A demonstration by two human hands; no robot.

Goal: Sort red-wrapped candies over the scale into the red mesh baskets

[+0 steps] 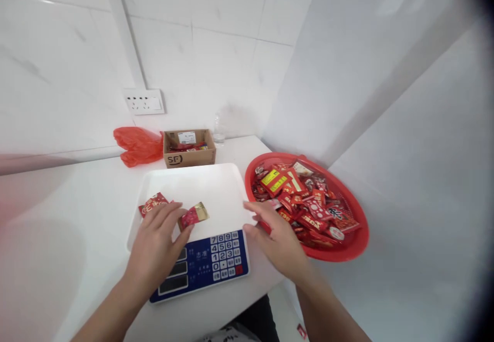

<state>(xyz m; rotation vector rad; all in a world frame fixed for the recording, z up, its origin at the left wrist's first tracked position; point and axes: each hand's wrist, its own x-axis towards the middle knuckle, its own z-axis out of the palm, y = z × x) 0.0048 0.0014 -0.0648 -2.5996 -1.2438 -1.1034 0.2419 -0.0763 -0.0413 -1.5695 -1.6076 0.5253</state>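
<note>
My left hand [158,234] is over the white weighing pan [219,187] of a digital scale, with a small red packet with a gold end [196,214] between its thumb and fingers. Another red snack packet [154,202] lies on the pan beside the same hand, partly covered by its fingers. My right hand [276,241] hovers between the scale and a red plastic basket [357,223], its thumb and fingers apart and nothing visible in them. Many red-wrapped packets [309,205] fill the basket. The scale's blue keypad panel [204,265] faces me.
Behind the scale stands an open cardboard box [189,158] with some packets inside. To its left lies a crumpled red plastic bag [141,146], and a clear bottle [218,131] stands to its right. A wall socket [144,102] is above. A red wrapper [301,330] lies below the table.
</note>
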